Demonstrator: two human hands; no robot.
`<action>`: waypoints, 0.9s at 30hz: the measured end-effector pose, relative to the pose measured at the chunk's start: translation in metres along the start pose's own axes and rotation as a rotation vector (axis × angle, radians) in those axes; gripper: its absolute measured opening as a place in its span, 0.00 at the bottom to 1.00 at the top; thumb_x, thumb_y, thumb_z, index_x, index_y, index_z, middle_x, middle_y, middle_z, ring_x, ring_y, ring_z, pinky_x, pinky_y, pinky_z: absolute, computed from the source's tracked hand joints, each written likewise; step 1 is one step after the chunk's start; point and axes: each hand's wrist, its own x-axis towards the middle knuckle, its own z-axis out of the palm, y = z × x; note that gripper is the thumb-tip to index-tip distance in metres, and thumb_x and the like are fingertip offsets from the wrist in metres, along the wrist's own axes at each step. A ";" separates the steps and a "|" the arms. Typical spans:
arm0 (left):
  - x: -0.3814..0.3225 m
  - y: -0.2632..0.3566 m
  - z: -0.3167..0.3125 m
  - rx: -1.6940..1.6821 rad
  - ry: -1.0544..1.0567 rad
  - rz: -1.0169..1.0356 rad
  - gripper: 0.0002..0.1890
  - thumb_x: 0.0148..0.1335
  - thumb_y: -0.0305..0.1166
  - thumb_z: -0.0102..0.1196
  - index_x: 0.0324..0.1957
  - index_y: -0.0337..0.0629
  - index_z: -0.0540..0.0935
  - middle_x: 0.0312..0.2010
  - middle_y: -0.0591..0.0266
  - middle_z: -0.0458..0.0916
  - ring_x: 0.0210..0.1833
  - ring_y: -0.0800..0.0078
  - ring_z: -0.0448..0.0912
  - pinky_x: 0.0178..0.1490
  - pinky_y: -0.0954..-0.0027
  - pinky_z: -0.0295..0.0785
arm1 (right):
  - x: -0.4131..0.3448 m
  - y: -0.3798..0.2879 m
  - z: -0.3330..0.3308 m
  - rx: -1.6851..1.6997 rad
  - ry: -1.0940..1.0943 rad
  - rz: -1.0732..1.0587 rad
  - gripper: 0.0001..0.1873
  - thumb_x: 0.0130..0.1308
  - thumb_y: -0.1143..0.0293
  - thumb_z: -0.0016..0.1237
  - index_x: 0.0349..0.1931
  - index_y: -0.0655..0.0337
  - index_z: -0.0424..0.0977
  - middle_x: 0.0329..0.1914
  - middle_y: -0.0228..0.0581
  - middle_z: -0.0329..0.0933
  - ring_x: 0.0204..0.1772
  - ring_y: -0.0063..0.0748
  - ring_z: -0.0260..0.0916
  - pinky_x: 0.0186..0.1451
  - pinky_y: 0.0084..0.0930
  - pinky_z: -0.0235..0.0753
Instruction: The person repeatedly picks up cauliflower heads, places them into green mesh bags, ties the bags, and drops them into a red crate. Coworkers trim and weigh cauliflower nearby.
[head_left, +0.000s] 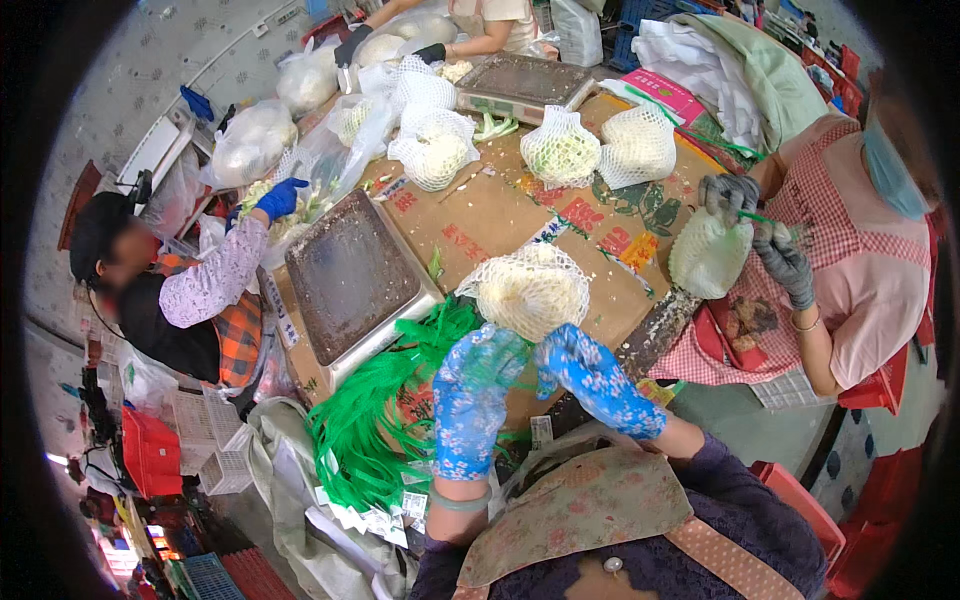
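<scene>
A cauliflower in a white foam net (531, 289) rests on the cardboard-covered table (487, 217) just beyond my hands. My left hand (480, 375), in a blue floral glove, is blurred at the near edge of the net; green plastic strip shows around its fingers. My right hand (589, 375), gloved alike, has its fingers bent at the net's near right side. What the fingers of either hand grip cannot be made out. A bundle of green plastic ties (367, 420) with white tags (379, 519) lies left of my left hand.
A weighing scale (352, 277) stands at the left, another scale (525, 79) farther back. Netted cauliflowers (561, 146) lie at the back. A co-worker's gloved hands (780, 262) hold a netted cauliflower at the right; a blue-gloved hand (279, 199) reaches over trimmings at the left.
</scene>
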 end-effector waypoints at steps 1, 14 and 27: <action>-0.003 -0.003 0.001 0.194 0.020 0.055 0.17 0.62 0.27 0.47 0.54 0.36 0.70 0.50 0.54 0.75 0.50 0.65 0.75 0.54 0.67 0.70 | 0.003 0.002 0.004 0.009 0.018 -0.036 0.05 0.67 0.71 0.42 0.40 0.62 0.66 0.37 0.30 0.68 0.42 0.16 0.64 0.45 0.18 0.68; -0.009 -0.001 0.001 0.227 0.094 0.163 0.28 0.56 0.16 0.47 0.62 0.35 0.62 0.43 0.58 0.77 0.45 0.73 0.76 0.49 0.74 0.71 | 0.022 0.018 0.015 -0.071 0.124 -0.127 0.03 0.64 0.75 0.44 0.36 0.63 0.71 0.34 0.30 0.70 0.38 0.17 0.65 0.41 0.19 0.70; -0.036 0.000 -0.020 0.165 -0.135 -0.257 0.20 0.59 0.32 0.52 0.53 0.37 0.72 0.34 0.63 0.75 0.28 0.75 0.72 0.30 0.76 0.70 | 0.014 0.003 -0.031 1.285 -0.071 0.315 0.05 0.66 0.67 0.41 0.36 0.57 0.69 0.27 0.27 0.68 0.25 0.22 0.65 0.25 0.19 0.68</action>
